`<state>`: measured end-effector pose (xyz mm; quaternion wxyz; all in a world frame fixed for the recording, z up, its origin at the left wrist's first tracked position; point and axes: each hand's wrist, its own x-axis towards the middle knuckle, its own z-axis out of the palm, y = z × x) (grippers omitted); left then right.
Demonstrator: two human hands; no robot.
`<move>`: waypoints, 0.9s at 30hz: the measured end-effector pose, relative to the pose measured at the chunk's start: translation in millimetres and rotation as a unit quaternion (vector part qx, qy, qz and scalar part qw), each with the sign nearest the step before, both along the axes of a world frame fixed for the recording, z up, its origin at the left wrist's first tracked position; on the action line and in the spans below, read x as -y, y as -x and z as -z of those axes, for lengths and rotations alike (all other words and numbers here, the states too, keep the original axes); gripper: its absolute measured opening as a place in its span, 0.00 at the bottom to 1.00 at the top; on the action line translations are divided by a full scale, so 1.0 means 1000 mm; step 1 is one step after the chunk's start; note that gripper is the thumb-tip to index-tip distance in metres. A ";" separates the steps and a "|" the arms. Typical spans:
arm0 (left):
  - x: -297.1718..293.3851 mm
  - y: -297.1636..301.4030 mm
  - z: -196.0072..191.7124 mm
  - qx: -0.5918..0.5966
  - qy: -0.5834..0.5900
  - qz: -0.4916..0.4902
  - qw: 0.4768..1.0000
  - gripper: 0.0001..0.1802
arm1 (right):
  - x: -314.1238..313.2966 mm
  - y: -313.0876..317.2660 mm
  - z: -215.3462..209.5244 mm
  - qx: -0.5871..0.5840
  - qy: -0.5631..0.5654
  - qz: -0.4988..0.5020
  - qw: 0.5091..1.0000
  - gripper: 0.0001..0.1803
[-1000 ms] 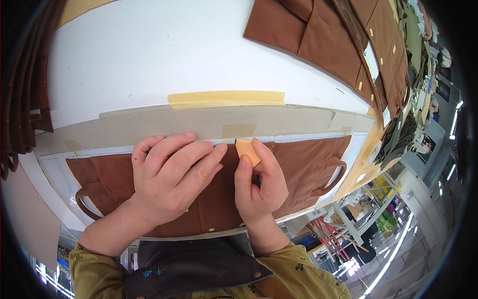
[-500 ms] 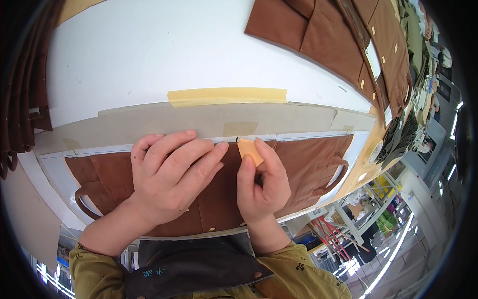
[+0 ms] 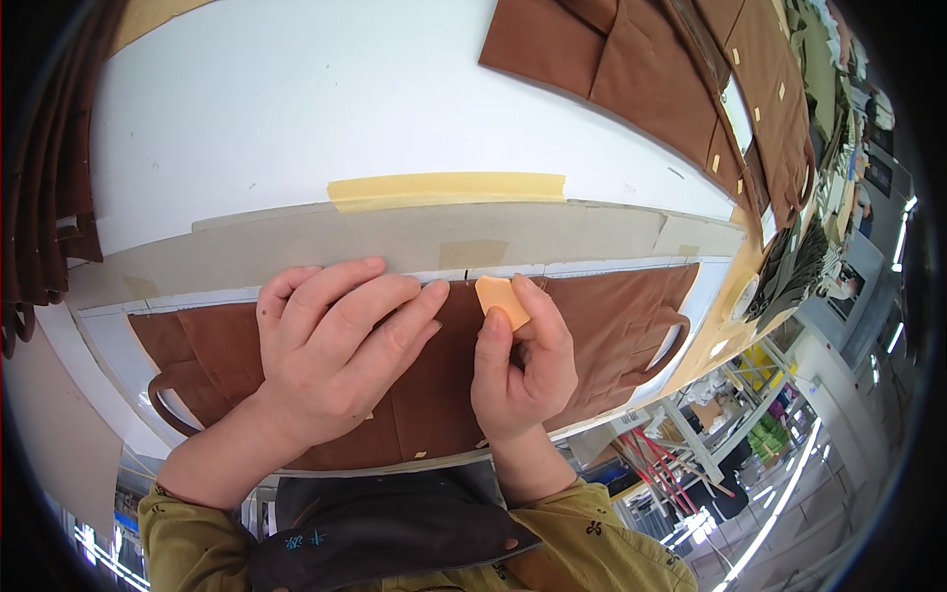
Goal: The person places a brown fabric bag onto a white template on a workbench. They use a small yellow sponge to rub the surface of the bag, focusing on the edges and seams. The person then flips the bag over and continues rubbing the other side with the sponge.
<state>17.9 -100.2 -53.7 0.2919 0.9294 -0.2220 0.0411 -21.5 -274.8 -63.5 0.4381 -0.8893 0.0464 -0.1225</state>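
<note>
Brown fabric (image 3: 424, 395) lies spread along the table edge in front of me, with a strap loop at each side. My left hand (image 3: 340, 345) rests flat on its left half, fingers stretched toward the top edge. My right hand (image 3: 523, 370) pinches a flat orange piece of tailor's chalk (image 3: 501, 299) between thumb and fingers. The chalk is over the fabric's upper edge, a little right of my left fingertips. Just above that edge runs a grey strip (image 3: 375, 237) with a short dark mark along its lower white border.
Yellow tape (image 3: 444, 187) lies along the grey strip's far side on the white tabletop (image 3: 256, 109). More brown pieces with small light tags (image 3: 641, 79) lie at the far right. Folded brown fabric (image 3: 54, 168) hangs at the left. Metal racks (image 3: 710, 444) stand beyond the table, lower right.
My right hand has shifted very slightly right with the chalk, which has turned a little and drawn away from the dark mark. The left hand stays nearly still.
</note>
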 end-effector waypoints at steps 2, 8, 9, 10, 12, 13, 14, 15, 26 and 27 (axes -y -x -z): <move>-0.001 0.000 -0.002 0.000 0.000 -0.001 1.000 0.21 | -0.002 0.000 -0.001 0.003 -0.018 0.012 1.000 0.18; 0.001 -0.001 -0.001 0.005 0.014 -0.007 1.000 0.23 | 0.000 0.006 0.000 0.013 -0.076 0.049 0.996 0.19; 0.001 -0.001 -0.001 0.005 0.018 -0.005 1.000 0.23 | 0.002 0.007 -0.004 -0.007 -0.144 0.077 0.986 0.18; 0.001 -0.001 -0.001 0.005 0.022 -0.003 1.000 0.24 | 0.003 0.009 -0.010 -0.025 -0.212 0.105 0.971 0.18; -0.001 -0.002 0.002 0.008 0.046 0.005 0.999 0.25 | 0.007 0.014 -0.022 -0.027 -0.313 0.154 0.937 0.17; -0.001 -0.001 0.003 0.007 0.058 0.009 0.998 0.26 | 0.011 0.023 -0.027 -0.024 -0.323 0.153 0.934 0.17; -0.001 -0.001 0.004 -0.006 0.063 -0.001 0.998 0.22 | 0.015 0.035 -0.030 -0.021 -0.331 0.153 0.931 0.17; 0.000 -0.002 0.005 0.007 0.083 -0.005 0.997 0.21 | 0.018 0.046 -0.033 -0.019 -0.340 0.153 0.928 0.17; -0.022 0.063 -0.027 0.057 0.060 -0.034 0.996 0.23 | 0.047 0.127 -0.040 -0.077 -0.355 0.206 0.909 0.21; -0.025 0.079 -0.026 0.052 0.061 -0.034 0.996 0.23 | 0.050 0.129 -0.041 -0.074 -0.367 0.213 0.902 0.21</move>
